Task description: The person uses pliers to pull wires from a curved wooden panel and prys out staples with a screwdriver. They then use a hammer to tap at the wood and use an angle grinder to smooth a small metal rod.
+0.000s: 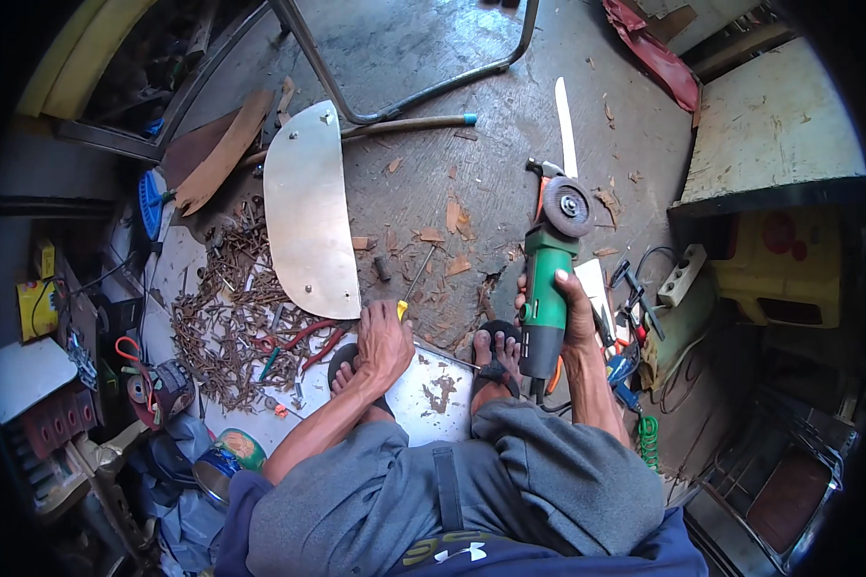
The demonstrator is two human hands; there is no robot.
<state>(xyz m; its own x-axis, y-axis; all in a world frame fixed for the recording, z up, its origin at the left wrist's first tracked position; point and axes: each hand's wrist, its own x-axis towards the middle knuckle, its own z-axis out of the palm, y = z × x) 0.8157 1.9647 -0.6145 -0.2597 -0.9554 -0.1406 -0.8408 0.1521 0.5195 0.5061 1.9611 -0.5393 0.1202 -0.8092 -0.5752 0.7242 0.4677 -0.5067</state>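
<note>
My right hand (574, 313) is wrapped round the green and black body of an angle grinder (546, 288). The grinder's worn disc (569, 206) points away from me. Beside the lower corner of a pale, curved-edge panel (305, 212), my left hand (385, 343) is closed on what looks like a screwdriver (402, 310); its yellow handle end shows past the fingers, with a thin shaft pointing away. Small fittings sit near both ends of the panel. Whether the left fingers also touch the panel cannot be seen.
Rusty screws and nails (223, 322) lie heaped at left, with red-handled pliers (319, 338) beside them. Wood chips (458, 264) litter the floor. A bent metal tube frame (433, 94) stands ahead. Right of the grinder are a power strip (682, 275) and a blue tool (624, 385).
</note>
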